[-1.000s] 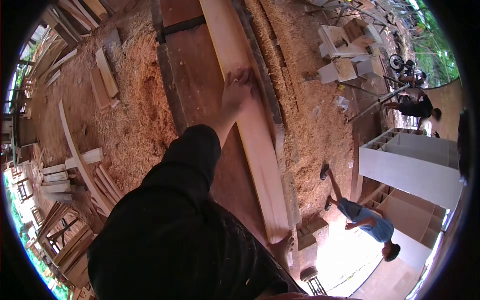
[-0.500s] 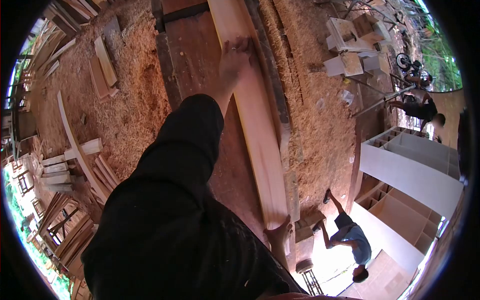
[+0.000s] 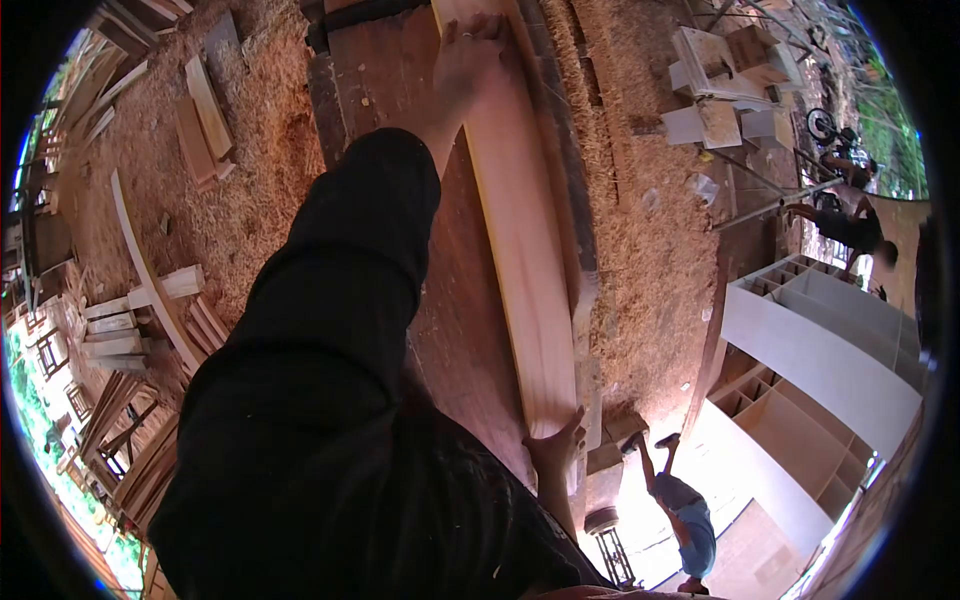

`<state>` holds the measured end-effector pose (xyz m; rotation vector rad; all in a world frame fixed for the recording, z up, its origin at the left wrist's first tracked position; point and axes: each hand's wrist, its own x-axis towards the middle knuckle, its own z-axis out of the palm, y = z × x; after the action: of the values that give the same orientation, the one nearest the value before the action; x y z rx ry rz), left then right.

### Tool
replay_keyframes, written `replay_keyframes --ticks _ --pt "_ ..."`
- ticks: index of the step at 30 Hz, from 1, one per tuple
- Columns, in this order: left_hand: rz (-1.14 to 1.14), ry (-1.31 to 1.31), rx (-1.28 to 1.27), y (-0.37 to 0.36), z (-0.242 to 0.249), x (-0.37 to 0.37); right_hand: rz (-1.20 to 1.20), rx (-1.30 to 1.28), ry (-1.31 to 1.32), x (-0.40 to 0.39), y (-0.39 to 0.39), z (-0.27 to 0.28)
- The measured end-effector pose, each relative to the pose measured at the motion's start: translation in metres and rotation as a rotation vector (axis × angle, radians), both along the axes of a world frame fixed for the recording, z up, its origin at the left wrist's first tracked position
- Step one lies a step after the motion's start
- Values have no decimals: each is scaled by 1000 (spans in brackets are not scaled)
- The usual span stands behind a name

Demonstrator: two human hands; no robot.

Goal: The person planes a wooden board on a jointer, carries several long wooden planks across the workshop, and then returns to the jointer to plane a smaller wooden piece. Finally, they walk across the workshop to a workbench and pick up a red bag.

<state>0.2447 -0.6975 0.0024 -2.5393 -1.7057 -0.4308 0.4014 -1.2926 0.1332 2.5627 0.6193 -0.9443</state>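
A long pale wooden board (image 3: 530,290) runs lengthwise over a dark reddish-brown work surface (image 3: 455,320). My left hand (image 3: 470,65), at the end of a black sleeve, lies on the far part of the board. Its fingers look stretched out over the wood, slightly blurred. At the board's near end is my right hand (image 3: 557,450), thumb on one side and fingers on the other, gripping that end. The fingertips on the far side are partly hidden.
Shavings (image 3: 650,270) cover the ground on both sides. Loose planks (image 3: 205,110) lie left. White shelving units (image 3: 820,330) stand right. One person (image 3: 690,520) is at lower right, another (image 3: 850,230) at far right. Boxes (image 3: 710,70) sit upper right.
My left hand has slid farther along the board, toward the top of the view. My right hand stays at the near end. The person at lower right has changed position.
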Motion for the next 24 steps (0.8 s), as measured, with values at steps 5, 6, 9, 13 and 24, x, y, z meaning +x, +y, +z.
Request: replay_keyframes --ticks 5,6,9,13,24 --pt "-25 -63 28 32 -10 -6 28 -12 -6 -4 25 -6" --pt "-38 -105 9 42 -16 -8 30 -11 -3 -6 29 -6" --pt "-42 -47 -57 55 -15 -14 34 1 -3 -9 42 -6" --pt "-23 122 -108 72 2 -16 22 7 7 -13 58 -6" --pt "-4 68 -93 129 -14 -26 7 40 21 -25 112 -5"
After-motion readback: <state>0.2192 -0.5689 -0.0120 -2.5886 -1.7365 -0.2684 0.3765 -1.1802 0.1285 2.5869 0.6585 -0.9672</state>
